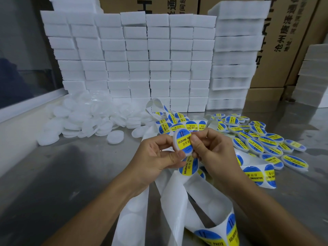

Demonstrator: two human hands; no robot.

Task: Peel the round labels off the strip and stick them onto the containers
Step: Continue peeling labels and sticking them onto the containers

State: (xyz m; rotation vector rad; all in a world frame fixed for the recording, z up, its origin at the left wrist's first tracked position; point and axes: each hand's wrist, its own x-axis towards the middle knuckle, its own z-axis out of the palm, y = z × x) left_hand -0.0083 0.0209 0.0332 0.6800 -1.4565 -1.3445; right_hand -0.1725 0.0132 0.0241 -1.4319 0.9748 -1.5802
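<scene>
On the bench [53, 174], a heap of unlabelled containers [85, 119] lies at the left and a spread of labelled containers [262, 141] at the right. Between them the label strip [177, 196] trails toward the near edge. Behind all of it stand stacked foam blocks [142, 59], with cardboard boxes [284, 41] behind those. Both hands hold one container [183, 142] above the strip, the left hand [156, 157] left of it, the right hand [213, 150] right.

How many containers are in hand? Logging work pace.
1: the labelled container, held between left hand and right hand above the label strip; none seems hidden behind the fingers.
</scene>
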